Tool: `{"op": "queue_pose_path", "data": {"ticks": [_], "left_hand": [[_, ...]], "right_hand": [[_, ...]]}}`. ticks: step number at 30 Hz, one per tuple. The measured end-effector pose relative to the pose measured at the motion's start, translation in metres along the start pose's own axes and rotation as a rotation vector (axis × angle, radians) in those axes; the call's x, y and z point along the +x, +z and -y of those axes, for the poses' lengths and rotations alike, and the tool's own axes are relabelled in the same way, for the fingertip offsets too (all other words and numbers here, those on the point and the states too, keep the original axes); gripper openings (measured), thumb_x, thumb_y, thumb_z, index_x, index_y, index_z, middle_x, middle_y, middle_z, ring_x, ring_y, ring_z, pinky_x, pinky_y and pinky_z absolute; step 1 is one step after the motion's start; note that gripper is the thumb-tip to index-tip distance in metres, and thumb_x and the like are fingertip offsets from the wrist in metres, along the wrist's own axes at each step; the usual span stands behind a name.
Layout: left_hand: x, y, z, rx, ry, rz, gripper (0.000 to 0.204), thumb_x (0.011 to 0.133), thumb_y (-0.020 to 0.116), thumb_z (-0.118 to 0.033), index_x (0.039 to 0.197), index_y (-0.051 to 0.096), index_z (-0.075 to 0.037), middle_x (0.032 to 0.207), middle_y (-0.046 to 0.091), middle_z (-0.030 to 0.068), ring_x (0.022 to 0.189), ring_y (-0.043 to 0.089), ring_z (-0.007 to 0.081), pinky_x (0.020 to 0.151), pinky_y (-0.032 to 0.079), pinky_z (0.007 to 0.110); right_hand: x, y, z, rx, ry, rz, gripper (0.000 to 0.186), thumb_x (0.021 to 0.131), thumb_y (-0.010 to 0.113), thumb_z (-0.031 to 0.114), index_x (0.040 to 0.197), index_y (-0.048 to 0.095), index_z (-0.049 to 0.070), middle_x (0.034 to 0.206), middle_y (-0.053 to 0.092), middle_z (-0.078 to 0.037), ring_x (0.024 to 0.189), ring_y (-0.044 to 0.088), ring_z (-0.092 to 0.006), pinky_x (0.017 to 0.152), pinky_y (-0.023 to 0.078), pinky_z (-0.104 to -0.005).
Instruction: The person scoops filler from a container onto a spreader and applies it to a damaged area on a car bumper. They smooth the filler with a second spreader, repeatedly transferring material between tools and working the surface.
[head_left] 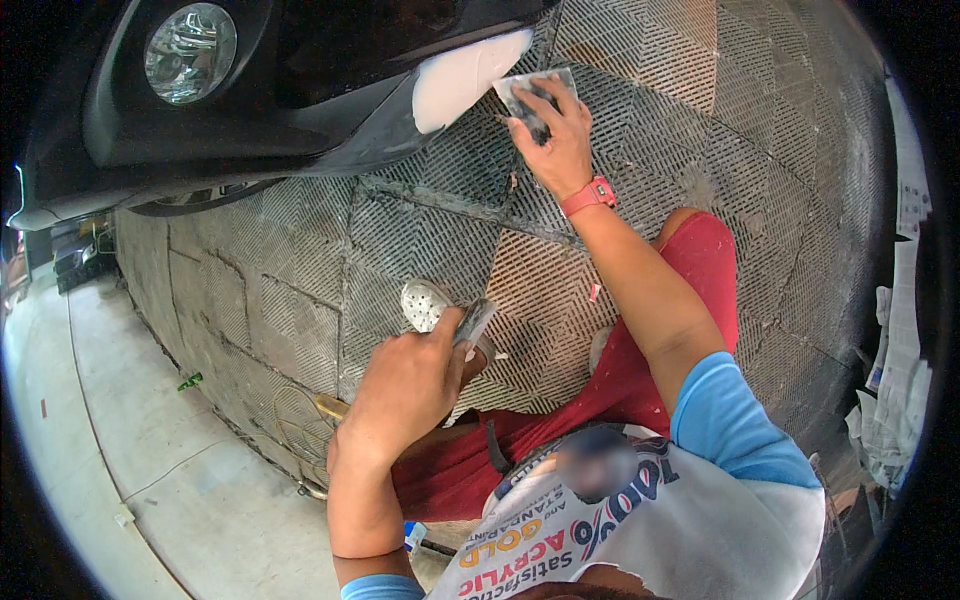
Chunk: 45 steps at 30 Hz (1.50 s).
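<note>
While our left hand (405, 385) sits low and close to us, its fingers curl snugly round a flat grey blade (474, 320), well apart from the bodywork. Farther out goes our right arm, and there's our right hand (560, 135), fingers half spread across a smeared flat plate (515, 100), thumb braced at its near edge: a firm hold. Now the key relation! Just left of that plate lies the white patch (465, 80) on the car's black bumper (250, 130), its long axis slanting from upper right down to lower left. Our right hand is clearly the nearer one, off the patch's lower right side. The plate's left corner meets the white edge in our view; whether they touch, we can't tell.
</note>
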<state>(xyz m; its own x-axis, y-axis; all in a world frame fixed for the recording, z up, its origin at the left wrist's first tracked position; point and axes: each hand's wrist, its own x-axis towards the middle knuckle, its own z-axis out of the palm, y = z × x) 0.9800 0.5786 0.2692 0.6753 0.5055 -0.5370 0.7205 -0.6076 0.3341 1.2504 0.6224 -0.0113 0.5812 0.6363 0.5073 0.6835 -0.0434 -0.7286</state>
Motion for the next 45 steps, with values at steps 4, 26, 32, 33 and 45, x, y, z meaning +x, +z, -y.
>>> {"op": "queue_pose_path", "data": {"ticks": [4, 26, 32, 33, 45], "left_hand": [[-0.001, 0.003, 0.001, 0.006, 0.013, -0.011, 0.039, 0.105, 0.071, -0.017, 0.138, 0.064, 0.002, 0.076, 0.070, 0.0285, 0.075, 0.071, 0.0513, 0.074, 0.056, 0.061], [-0.001, -0.005, 0.001, 0.009, -0.047, 0.058, 0.035, 0.104, 0.071, -0.015, 0.134, 0.063, 0.002, 0.073, 0.069, 0.0276, 0.072, 0.072, 0.0490, 0.070, 0.057, 0.059], [0.001, -0.006, 0.000, 0.024, -0.047, 0.060, 0.035, 0.104, 0.070, -0.015, 0.133, 0.062, 0.002, 0.075, 0.069, 0.0293, 0.074, 0.071, 0.0502, 0.070, 0.057, 0.060], [0.001, -0.005, 0.001, 0.023, -0.046, 0.056, 0.035, 0.104, 0.070, -0.015, 0.133, 0.062, 0.002, 0.075, 0.070, 0.0296, 0.074, 0.071, 0.0504, 0.071, 0.057, 0.060], [0.004, 0.002, -0.004, 0.083, 0.055, -0.008, 0.024, 0.107, 0.066, -0.015, 0.124, 0.058, 0.000, 0.070, 0.071, 0.0227, 0.069, 0.074, 0.0454, 0.066, 0.059, 0.058]], "right_hand": [[0.023, 0.015, 0.014, 0.067, -0.072, -0.019, 0.049, 0.096, 0.080, 0.042, 0.142, 0.077, 0.028, 0.153, 0.065, -0.007, 0.157, 0.049, -0.0369, 0.123, 0.029, -0.0691], [0.026, 0.041, 0.021, 0.105, -0.113, -0.015, 0.054, 0.093, 0.083, 0.043, 0.144, 0.076, 0.027, 0.151, 0.065, -0.007, 0.156, 0.050, -0.0365, 0.120, 0.034, -0.0666], [0.002, 0.043, 0.023, 0.088, -0.116, 0.023, 0.058, 0.092, 0.086, 0.041, 0.147, 0.074, 0.028, 0.153, 0.063, -0.006, 0.158, 0.047, -0.0376, 0.118, 0.035, -0.0682], [-0.002, 0.042, 0.024, 0.083, -0.111, 0.037, 0.058, 0.092, 0.086, 0.040, 0.147, 0.074, 0.027, 0.154, 0.062, -0.007, 0.159, 0.046, -0.0371, 0.120, 0.034, -0.0664], [-0.019, 0.017, 0.022, 0.078, -0.076, 0.043, 0.058, 0.090, 0.085, 0.037, 0.146, 0.073, 0.028, 0.152, 0.062, -0.008, 0.157, 0.048, -0.0389, 0.121, 0.032, -0.0671]]}}
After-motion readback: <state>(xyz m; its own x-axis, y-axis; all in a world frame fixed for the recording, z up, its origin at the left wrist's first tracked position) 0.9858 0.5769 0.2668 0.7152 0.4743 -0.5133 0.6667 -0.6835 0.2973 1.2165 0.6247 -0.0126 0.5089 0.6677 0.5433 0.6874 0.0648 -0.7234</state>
